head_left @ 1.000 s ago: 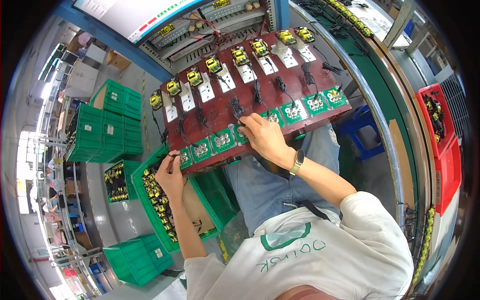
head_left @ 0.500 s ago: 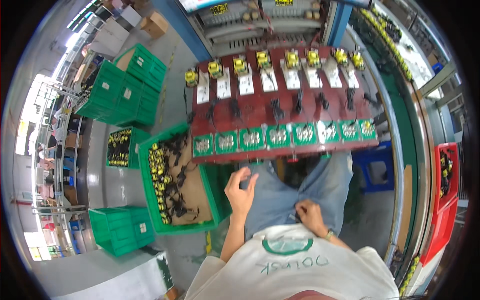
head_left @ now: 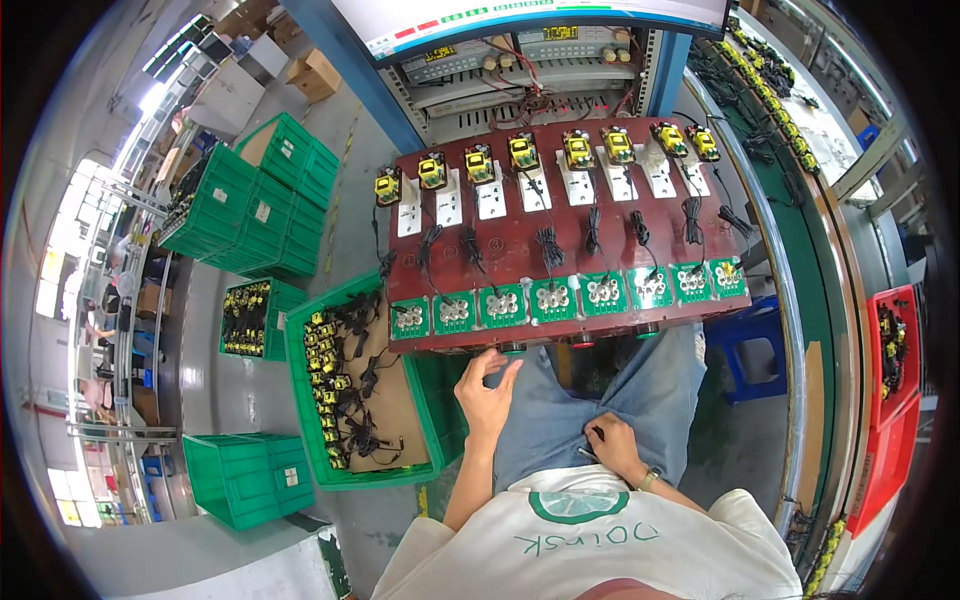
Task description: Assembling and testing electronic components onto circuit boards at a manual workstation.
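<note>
My left hand is open at the front edge of a dark red test bench, thumb and fingers apart. Its fingertips are right beside a green push button; whether they touch it I cannot tell. Over my lap, my right hand has its fingers curled, and a thin pale thing shows by them; what is inside is hidden. Along the bench's near side runs a row of green circuit boards with round metal contacts. Several yellow-and-black power adapter boards stand at the far side, their black cables bundled between.
At left, a green crate holds more adapter boards and cables on cardboard. Stacked green crates stand farther left. A monitor hangs above the bench. At right are a blue stool, a metal rail and red bins.
The view has tilted up, so more of the monitor shows and the bench sits lower. My left hand is closer to the bench's front edge. My right hand stays over my lap.
</note>
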`<move>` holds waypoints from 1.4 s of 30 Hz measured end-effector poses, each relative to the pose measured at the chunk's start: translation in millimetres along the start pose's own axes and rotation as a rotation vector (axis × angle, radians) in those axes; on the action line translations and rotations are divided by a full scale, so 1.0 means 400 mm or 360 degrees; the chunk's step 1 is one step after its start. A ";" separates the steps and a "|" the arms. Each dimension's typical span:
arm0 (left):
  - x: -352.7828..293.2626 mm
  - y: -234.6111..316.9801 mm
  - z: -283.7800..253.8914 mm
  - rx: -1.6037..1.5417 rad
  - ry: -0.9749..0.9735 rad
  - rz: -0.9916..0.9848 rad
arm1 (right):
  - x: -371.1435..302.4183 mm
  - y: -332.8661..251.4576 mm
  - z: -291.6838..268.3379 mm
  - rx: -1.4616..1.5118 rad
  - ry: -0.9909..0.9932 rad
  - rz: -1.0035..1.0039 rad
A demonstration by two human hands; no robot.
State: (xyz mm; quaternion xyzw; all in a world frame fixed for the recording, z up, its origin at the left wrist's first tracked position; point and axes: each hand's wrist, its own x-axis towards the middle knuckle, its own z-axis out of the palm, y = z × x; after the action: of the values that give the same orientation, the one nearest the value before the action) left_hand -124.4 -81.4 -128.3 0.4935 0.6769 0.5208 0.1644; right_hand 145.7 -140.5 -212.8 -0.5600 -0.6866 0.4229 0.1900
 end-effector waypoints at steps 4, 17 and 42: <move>0.005 -0.002 -0.004 0.0024 0.0009 0.0002 | 0.005 0.004 0.007 -0.0028 0.0000 -0.0013; 0.004 -0.008 -0.007 -0.0015 0.0003 -0.0022 | 0.001 -0.005 0.003 -0.0076 -0.0034 0.0053; 0.048 0.054 -0.042 0.0448 -0.0253 0.0122 | 0.021 0.021 0.038 -0.0229 0.0096 0.0006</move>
State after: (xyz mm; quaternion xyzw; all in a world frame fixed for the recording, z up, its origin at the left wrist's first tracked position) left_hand -134.7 -75.1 -97.4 0.5766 0.7087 0.3861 0.1267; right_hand 137.2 -138.1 -229.9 -0.5860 -0.7081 0.3559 0.1690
